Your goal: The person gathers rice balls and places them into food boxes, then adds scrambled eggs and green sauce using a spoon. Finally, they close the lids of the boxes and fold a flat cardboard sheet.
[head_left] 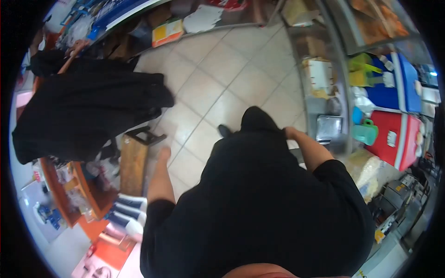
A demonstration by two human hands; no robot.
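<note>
My left hand (164, 152) hangs over the tiled floor, beside a wooden stool (134, 162); its fingers are blurred and I cannot make out their shape. On the other side, my right hand (290, 133) is against the black clothing (259, 121) at my leg. Its fingers are mostly hidden, so any grip cannot be made out. Below my body, one dark shoe tip (224, 130) shows on the floor.
Another person in black (92, 109) stands at the left. Metal shelving (340, 92) runs along the right, with a blue cooler (406, 83), a red cooler (394, 139) and a green jug (366, 133). An orange shelf unit (95, 194) stands lower left.
</note>
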